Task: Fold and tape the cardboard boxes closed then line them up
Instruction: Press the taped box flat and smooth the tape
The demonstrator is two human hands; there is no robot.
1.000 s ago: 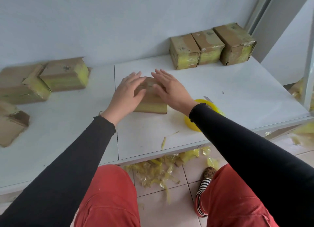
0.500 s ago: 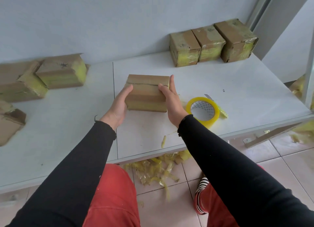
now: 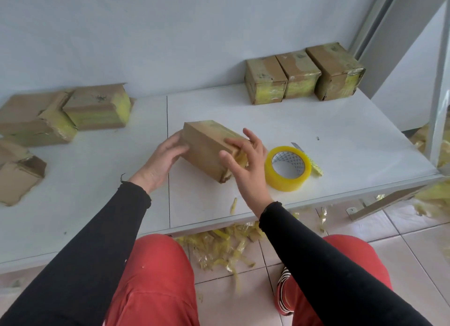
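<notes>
A small brown cardboard box [image 3: 207, 146] lies at an angle on the white table [image 3: 328, 135], with yellow tape at its near right end. My left hand [image 3: 162, 161] grips the box's left end, its fingertips hidden behind the box. My right hand [image 3: 246, 165] presses on the right end with spread, fairly straight fingers, the index finger lying along the top. A roll of yellow tape [image 3: 287, 168] lies flat just right of my right hand. Three taped boxes [image 3: 300, 78] stand side by side in a row against the back wall at the right.
Several more boxes sit at the left: one [image 3: 98, 110] by the wall, another [image 3: 34, 122] beside it, and an open one [image 3: 18, 173] at the table's left edge. Yellow tape scraps [image 3: 219, 247] litter the tiled floor under the table's front edge.
Both hands first pressed flat on the box's top, then took it by its sides. The box is now turned at an angle, its right end toward me, and the right hand's fingers have spread.
</notes>
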